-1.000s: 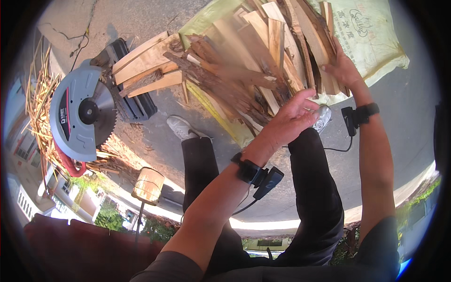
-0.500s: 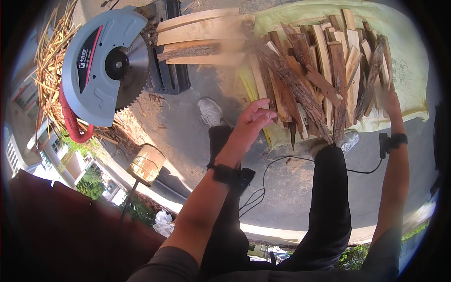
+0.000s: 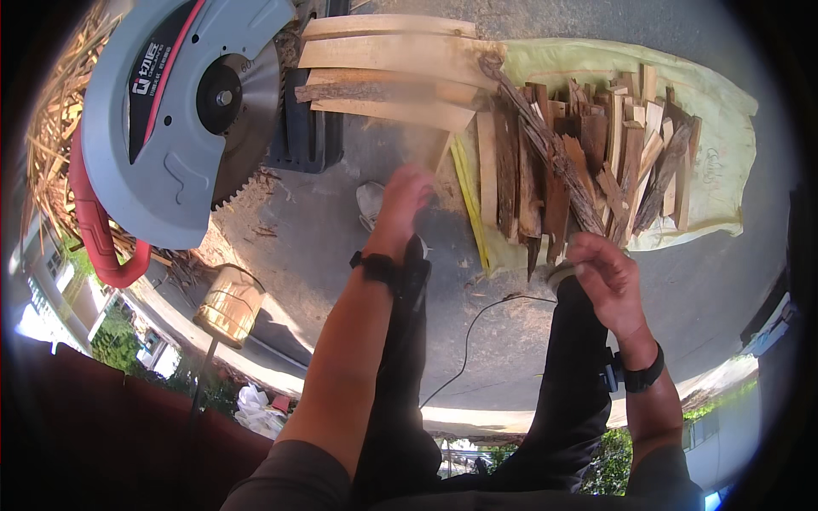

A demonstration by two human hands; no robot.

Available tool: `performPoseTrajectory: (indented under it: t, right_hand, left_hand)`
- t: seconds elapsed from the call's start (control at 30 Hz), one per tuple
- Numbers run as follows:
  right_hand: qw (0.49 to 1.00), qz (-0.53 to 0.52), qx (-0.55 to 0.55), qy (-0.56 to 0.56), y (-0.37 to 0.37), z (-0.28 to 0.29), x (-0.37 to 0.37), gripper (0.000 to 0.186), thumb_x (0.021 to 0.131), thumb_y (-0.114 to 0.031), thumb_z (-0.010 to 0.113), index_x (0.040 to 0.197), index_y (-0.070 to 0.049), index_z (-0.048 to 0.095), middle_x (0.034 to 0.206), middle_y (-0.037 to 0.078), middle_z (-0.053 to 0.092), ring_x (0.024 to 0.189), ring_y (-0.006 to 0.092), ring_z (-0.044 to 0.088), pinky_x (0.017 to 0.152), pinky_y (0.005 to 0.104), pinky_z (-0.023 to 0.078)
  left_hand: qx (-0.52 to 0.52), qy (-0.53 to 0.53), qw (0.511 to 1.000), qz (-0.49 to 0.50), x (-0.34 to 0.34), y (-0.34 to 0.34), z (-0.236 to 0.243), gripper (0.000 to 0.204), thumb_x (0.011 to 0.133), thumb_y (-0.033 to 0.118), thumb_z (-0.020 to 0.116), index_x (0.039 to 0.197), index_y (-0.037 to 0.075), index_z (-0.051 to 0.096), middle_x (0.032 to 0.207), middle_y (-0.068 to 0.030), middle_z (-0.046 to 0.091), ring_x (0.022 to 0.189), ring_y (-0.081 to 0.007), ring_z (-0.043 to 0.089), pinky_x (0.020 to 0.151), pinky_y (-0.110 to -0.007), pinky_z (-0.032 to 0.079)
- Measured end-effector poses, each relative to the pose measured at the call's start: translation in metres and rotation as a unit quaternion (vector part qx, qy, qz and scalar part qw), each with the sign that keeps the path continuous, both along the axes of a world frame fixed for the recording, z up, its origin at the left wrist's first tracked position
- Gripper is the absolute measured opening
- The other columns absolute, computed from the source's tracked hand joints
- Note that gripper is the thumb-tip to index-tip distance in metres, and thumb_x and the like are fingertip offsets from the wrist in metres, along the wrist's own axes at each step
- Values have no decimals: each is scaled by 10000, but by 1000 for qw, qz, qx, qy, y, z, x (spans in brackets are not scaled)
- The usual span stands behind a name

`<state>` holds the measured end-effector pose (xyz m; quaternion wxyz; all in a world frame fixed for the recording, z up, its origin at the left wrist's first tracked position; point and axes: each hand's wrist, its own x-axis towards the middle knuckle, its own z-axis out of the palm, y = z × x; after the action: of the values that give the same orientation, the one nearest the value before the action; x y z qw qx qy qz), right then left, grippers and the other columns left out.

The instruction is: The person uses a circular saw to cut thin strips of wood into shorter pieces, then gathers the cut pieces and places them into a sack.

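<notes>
My left hand (image 3: 405, 194), smeared by motion, reaches toward several pale boards (image 3: 383, 53) lying over the saw's black base (image 3: 308, 140); I cannot tell what it touches. My right hand (image 3: 601, 272) is open, fingers loosely curled and apart, just below the pile of split bark-edged sticks (image 3: 601, 162). The pile lies on a pale green sack (image 3: 716, 179) with a yellow strip (image 3: 469, 200) at its left edge. A circular saw (image 3: 149, 145) with grey guard, toothed blade and red handle stands at the left.
A heap of thin wood strips (image 3: 60, 157) lies behind the saw. A cylindrical stool-like object (image 3: 228, 302) on the lower left has a thin bar below it. My legs and shoes are on the concrete ground (image 3: 494, 358), where a black cable runs and sawdust is scattered.
My right hand has left the right side of the pile and moved down and left. My left hand has moved left toward the saw's boards. The view has shifted, with the saw now nearer.
</notes>
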<state>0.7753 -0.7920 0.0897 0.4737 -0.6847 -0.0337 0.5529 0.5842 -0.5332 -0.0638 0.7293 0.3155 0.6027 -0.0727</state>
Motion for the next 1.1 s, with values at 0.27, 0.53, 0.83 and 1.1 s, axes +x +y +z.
performPoseTrajectory:
  t: [0.27,0.53,0.83,1.1]
  right_hand:
    - [975,99,-125,-157,147,-201,-89,437,779,-235,628,1085,60,527,897,208,642,811,272,631,735,325,482]
    - [958,26,-243,-150,197,-247,-90,285,734,-263,635,773,20,632,730,198,629,742,346,617,695,376,485]
    - [971,-65,-204,-102,177,-256,-106,161,740,-130,619,761,14,549,631,76,584,544,139,580,522,276,471]
    - [990,36,-81,-106,153,-258,-106,94,816,-81,572,850,-1,537,718,29,569,595,113,495,530,260,413]
  left_hand:
    - [65,10,998,24,41,53,-40,560,889,429,498,1262,21,406,1189,-113,524,1135,-238,459,971,-360,358]
    - [-82,-140,952,259,57,92,-74,482,845,308,612,1196,28,436,1203,-148,507,1106,-307,483,965,-470,384]
    - [-24,-173,954,245,62,83,-71,416,871,364,552,1106,28,487,1034,-143,574,915,-270,567,775,-378,483]
    - [29,-120,970,211,62,80,-71,509,811,477,594,1037,26,520,922,-130,600,769,-248,574,639,-336,486]
